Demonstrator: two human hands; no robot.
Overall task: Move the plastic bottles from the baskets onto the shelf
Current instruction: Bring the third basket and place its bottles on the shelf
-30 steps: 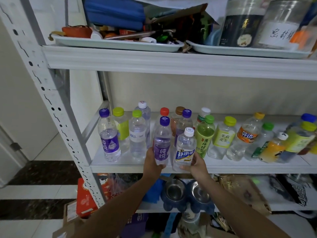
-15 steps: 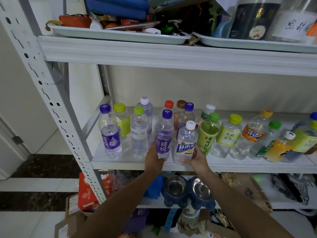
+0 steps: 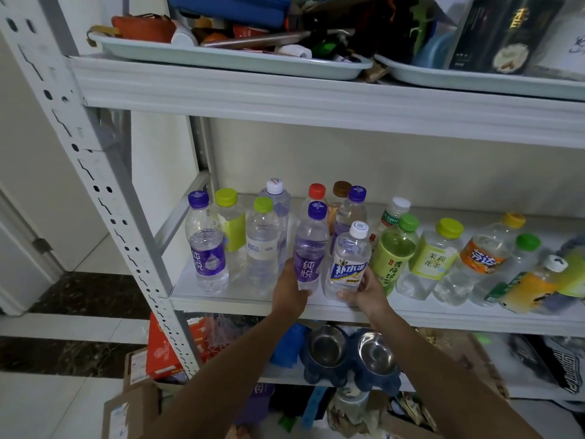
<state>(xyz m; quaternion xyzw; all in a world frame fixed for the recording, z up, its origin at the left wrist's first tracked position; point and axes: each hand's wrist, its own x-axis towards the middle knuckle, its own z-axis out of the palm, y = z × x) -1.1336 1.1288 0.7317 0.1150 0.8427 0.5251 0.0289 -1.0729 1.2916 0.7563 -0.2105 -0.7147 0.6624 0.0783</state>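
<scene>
White metal shelf [image 3: 240, 299], smooth and flat, crowded with clear round plastic bottles [image 3: 262, 248]. Left hand [image 3: 289, 293] curled round purple-labelled bottle [image 3: 308, 248], right hand [image 3: 367, 289] wrapped round white-capped bottle [image 3: 348, 261]; both upright, side by side, at front edge of shelf

Blurred rightmost bottles [image 3: 573, 274], edge-cropped.

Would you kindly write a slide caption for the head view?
Left hand holds a purple-capped bottle, right hand a white-capped bottle, on the shelf.
</scene>
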